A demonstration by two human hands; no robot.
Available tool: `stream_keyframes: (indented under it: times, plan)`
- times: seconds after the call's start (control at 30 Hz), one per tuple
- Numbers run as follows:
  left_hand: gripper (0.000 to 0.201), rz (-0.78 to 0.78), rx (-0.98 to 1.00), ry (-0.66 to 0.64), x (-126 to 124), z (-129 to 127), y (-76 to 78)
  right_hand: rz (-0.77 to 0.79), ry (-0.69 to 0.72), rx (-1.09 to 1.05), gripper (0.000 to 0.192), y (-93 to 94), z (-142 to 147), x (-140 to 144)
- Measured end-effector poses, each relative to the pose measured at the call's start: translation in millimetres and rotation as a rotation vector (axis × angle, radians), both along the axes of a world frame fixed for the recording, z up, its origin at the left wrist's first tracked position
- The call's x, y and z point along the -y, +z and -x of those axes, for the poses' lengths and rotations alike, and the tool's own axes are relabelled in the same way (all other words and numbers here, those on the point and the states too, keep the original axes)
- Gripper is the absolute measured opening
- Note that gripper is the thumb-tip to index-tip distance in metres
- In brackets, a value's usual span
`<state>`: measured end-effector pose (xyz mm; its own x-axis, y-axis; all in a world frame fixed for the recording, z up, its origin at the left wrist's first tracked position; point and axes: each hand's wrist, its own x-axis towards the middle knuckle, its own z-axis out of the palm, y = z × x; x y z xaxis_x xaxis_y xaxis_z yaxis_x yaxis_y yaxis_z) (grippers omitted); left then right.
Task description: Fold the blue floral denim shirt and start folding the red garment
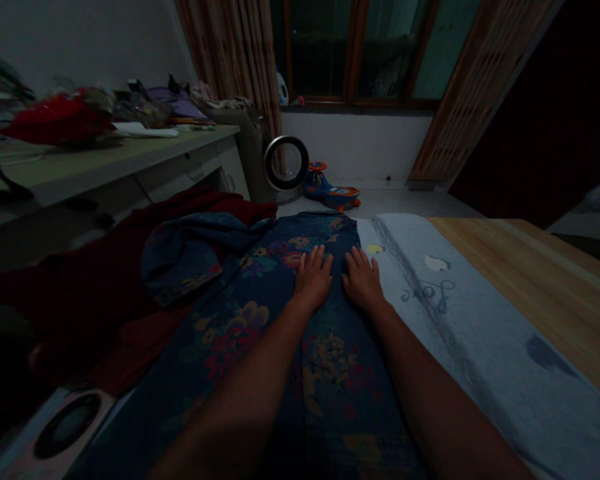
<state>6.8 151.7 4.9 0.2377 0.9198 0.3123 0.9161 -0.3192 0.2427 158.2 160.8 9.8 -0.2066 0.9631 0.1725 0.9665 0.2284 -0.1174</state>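
A dark blue floral denim garment (260,313) lies spread over the table, its collar end away from me and one sleeve (183,250) folded out to the left. My left hand (313,275) rests flat on the upper part of the cloth, fingers spread. Close beside it, my right hand (363,277) lies palm down near the garment's right edge, its fingers also apart. Neither hand grips anything. Under the garment and out to the right is a light grey-blue blanket (460,333) with dark lettering and small printed shapes.
Dark red cloth (80,287) is heaped at the left. Bare wooden tabletop (545,267) shows on the right. Beyond stand a washing machine with its round door (286,164) swung out and a blue-orange ride-on toy (333,190). A cluttered counter (130,160) runs along the left wall.
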Motion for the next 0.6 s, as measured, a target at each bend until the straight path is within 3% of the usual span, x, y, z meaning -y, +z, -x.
stream_keyframes:
  times: [0.07, 0.13, 0.37, 0.6]
  plan:
    - [0.047, 0.029, 0.004, -0.054, -1, -2, -1.0, 0.044, 0.146, -0.022, 0.055, -0.6, 3, -1]
    - [0.046, 0.1, 0.006, -0.073, -3, -2, -2.7, 0.116, 0.202, -0.018, 0.053, -2.9, 5, -2]
    - [0.052, 0.205, -0.015, -0.076, 0, 1, -4.6, 0.153, 0.074, 0.055, 0.06, -8.6, 2, -1]
    - [0.053, 0.214, -0.033, -0.05, 3, 0, -3.4, 0.219, -0.06, 0.02, 0.063, -5.5, -5, -2]
